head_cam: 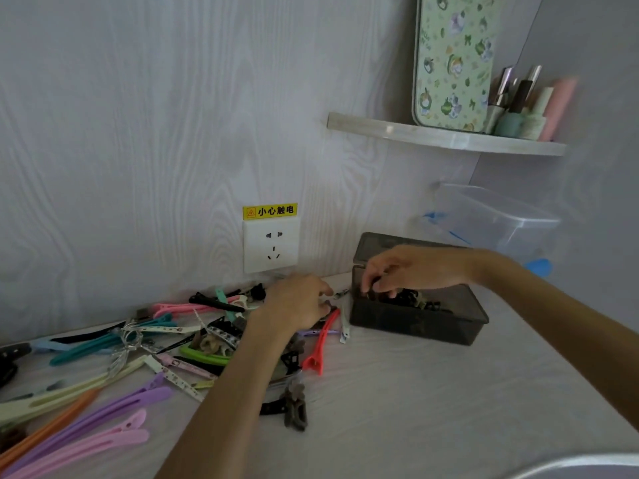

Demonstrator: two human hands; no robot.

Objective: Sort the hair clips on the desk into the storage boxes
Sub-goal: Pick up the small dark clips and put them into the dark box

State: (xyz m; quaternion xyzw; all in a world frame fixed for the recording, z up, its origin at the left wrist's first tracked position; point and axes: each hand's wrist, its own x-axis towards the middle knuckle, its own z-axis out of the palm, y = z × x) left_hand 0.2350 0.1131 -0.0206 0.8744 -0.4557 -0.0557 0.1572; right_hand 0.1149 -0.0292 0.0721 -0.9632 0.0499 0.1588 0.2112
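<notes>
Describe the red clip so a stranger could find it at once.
Start at the dark storage box below the wall socket. Just left of it, beside the left hand, lies the red hair clip, the pile's only red one.

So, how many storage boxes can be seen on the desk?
2. A dark smoky box stands open by the wall, with the right hand over it. A clear box with a blue latch stands behind it, in the corner under the shelf.
</notes>
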